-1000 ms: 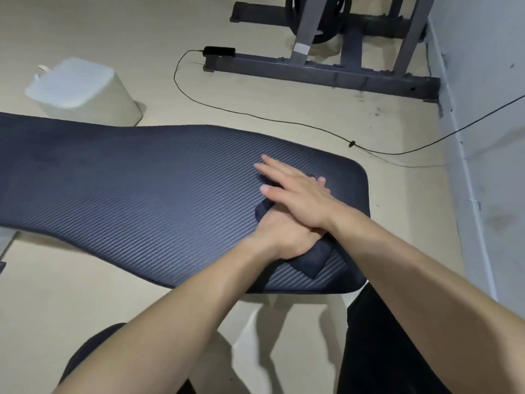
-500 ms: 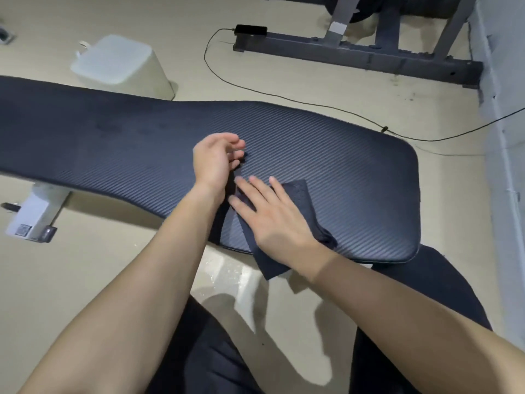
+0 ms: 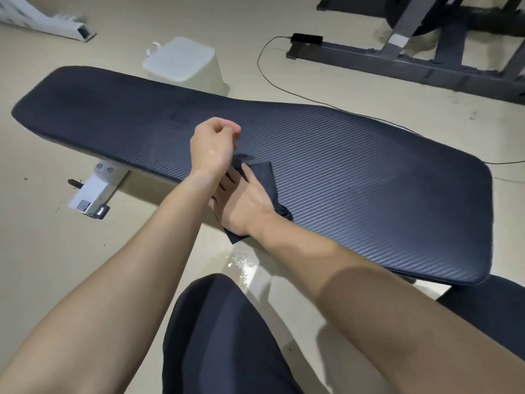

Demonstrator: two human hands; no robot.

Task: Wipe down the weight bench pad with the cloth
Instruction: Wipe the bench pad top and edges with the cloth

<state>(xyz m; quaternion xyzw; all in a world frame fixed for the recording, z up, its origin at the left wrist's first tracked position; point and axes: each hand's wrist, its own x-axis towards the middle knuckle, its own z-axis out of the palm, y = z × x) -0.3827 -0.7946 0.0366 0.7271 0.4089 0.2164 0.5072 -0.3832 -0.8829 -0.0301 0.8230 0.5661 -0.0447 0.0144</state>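
Dark, ribbed vinyl covers the weight bench pad [image 3: 355, 177], which runs across the view from far left to near right. On its near edge lies the cloth [image 3: 264, 177], dark like the pad, pressed flat under the right hand [image 3: 244, 200]. That hand lies palm down with its fingers stretched out across the fabric, pressing rather than clutching it; one corner of the cloth hangs off the pad's edge just below the wrist, and another fold sticks out to the right of the hand. The left hand [image 3: 213, 143] hovers just beyond and to the left of the right one, its forearm crossing over the right hand's fingers. Its fingers are curled loosely into a half fist with nothing in them. Past the pad, beyond both hands, stands a pale plastic bin [image 3: 184, 64] on the beige floor [image 3: 56, 251], and further right a grey metal frame [image 3: 397, 61] with a black cable [image 3: 272, 78].
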